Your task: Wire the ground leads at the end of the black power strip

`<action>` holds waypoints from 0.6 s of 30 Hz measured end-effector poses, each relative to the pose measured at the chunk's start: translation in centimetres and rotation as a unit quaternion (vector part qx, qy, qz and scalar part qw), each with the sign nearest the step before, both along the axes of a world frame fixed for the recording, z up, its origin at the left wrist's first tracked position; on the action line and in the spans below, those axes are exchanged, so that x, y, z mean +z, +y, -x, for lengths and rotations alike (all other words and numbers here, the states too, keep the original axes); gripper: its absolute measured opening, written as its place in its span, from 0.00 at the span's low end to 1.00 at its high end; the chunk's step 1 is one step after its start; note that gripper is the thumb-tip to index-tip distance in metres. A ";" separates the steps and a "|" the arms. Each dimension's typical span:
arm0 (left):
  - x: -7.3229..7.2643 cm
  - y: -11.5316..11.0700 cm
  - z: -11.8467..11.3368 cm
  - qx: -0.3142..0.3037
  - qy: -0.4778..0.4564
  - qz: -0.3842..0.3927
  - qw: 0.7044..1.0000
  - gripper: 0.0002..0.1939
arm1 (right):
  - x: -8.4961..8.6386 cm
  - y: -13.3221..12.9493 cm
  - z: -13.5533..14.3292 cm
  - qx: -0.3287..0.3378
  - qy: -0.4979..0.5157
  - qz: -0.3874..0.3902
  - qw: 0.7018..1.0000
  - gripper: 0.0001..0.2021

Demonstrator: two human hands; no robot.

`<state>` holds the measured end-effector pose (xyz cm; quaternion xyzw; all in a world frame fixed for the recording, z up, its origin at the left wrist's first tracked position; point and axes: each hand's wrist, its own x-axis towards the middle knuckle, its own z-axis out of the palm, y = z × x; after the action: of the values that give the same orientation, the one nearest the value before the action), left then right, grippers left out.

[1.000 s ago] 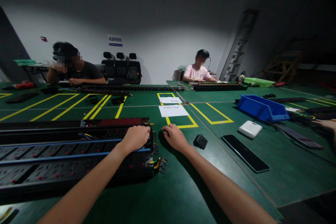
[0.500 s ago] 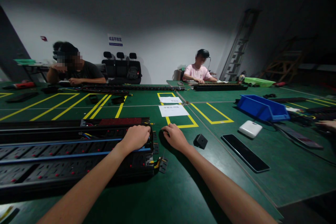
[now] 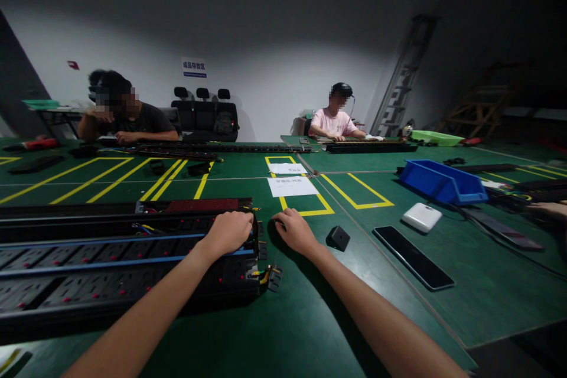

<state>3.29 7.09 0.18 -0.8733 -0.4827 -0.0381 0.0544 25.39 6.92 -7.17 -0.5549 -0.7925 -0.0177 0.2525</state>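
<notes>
My left hand [image 3: 229, 229] lies over the right end of a long black power strip [image 3: 110, 251], its fingers curled around the end so the tips are hidden. Beside that end, my right hand [image 3: 293, 230] rests on the green table, fingers loosely bent, with nothing visible in it. More black power strips with red switches lie in parallel, such as the nearest power strip [image 3: 133, 284], and blue strips run along them. A small black end piece [image 3: 274, 279] hangs by yellow and green wires from the nearest one.
Right of my right hand are a small black box [image 3: 338, 238], a phone [image 3: 413, 258], a white case [image 3: 422, 217] and a blue bin [image 3: 443, 183]. Paper labels [image 3: 292, 187] lie ahead. Two people sit across the table [image 3: 248, 336]; another person's hand [image 3: 549, 209] shows at the right edge.
</notes>
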 end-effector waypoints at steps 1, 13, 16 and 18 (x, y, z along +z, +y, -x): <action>0.0 0.0 0.0 0.001 0.000 0.000 1.000 0.17 | 0.0 0.0 0.0 0.000 0.001 0.000 1.000 0.10; 0.1 -0.1 -0.1 0.001 0.001 0.002 1.000 0.17 | 0.4 -0.2 0.1 -0.001 -0.003 0.006 1.000 0.10; 0.1 -0.1 -0.1 0.002 0.000 0.007 1.000 0.17 | 0.4 -0.3 0.1 0.000 -0.006 0.005 1.000 0.10; 0.0 -0.1 -0.2 0.004 -0.001 0.009 1.000 0.17 | 0.5 -0.3 0.1 0.000 -0.006 0.004 1.000 0.10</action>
<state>3.44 7.03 0.23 -0.8719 -0.4863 -0.0344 0.0465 25.29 6.59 -6.71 -0.5561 -0.7939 -0.0183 0.2452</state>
